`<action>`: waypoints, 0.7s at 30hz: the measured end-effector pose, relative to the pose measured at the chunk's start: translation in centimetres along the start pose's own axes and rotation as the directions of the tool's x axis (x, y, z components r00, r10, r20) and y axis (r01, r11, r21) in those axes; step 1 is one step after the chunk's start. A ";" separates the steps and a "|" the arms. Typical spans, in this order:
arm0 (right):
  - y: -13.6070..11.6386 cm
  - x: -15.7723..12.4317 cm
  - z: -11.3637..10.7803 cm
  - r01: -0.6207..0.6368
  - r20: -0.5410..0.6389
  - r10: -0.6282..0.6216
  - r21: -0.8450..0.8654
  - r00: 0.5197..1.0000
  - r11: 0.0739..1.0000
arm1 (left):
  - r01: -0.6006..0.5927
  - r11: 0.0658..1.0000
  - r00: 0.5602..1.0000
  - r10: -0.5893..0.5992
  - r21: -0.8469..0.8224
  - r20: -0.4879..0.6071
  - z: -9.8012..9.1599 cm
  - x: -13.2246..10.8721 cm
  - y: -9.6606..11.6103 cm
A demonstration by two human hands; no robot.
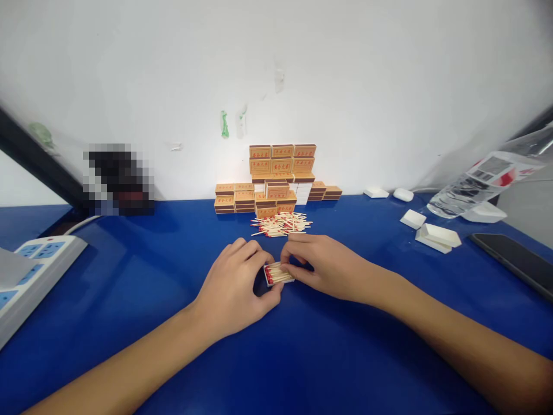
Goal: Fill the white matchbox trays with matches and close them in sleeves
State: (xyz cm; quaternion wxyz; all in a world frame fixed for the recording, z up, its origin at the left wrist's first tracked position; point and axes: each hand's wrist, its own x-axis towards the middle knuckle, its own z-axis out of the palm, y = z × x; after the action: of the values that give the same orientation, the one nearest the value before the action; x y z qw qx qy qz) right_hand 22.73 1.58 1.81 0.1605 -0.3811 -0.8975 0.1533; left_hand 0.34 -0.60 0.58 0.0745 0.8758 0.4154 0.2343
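A small matchbox tray (pixel 266 278) lies on the blue table in front of me, filled with red-headed matches (pixel 276 275) whose heads point left. My left hand (pixel 235 282) grips it from the left, fingers behind and thumb along its near edge. From the right, my right hand (pixel 317 259) pinches at the plain ends of the matches in the tray; its fingertips partly cover them. Just beyond my hands, a loose pile of matches (pixel 280 223) is spread on the table. Behind that pile stand stacked orange-and-brown matchboxes (pixel 281 166) against the wall.
To the left are a power strip (pixel 64 256) and a blurred dark object (pixel 121 181). White empty trays (pixel 438 236), a white earbud case (pixel 403 195), a tilted plastic bottle (pixel 458 193) and a black phone (pixel 514 259) lie to the right. The wall (pixel 345 86) closes off the back.
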 end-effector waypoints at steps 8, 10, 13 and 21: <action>-0.6 -0.1 -0.5 -0.007 -0.016 0.007 -0.004 1.000 1.000 | -0.042 0.999 0.998 0.042 0.007 0.038 -0.2 -0.1 0.4; -0.3 0.2 -1.1 -0.012 -0.039 0.013 0.015 0.999 1.000 | -0.046 0.999 0.998 0.046 0.001 0.038 -0.1 -0.1 0.5; 0.3 1.7 -1.9 -0.044 -0.106 0.046 0.021 0.993 0.999 | -0.052 0.998 0.998 0.053 -0.019 0.045 -0.1 -0.2 0.5; 0.1 8.4 0.0 -0.048 0.068 0.068 -0.262 0.995 0.964 | 0.010 1.000 0.996 -0.010 0.006 0.087 -0.3 -0.3 0.2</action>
State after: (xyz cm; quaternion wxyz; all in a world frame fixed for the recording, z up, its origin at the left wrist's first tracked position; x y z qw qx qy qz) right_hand 17.30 7.81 3.21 0.0701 -0.4191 -0.9037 0.0531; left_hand 0.17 -1.01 0.76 0.0910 0.8833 0.4168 0.1945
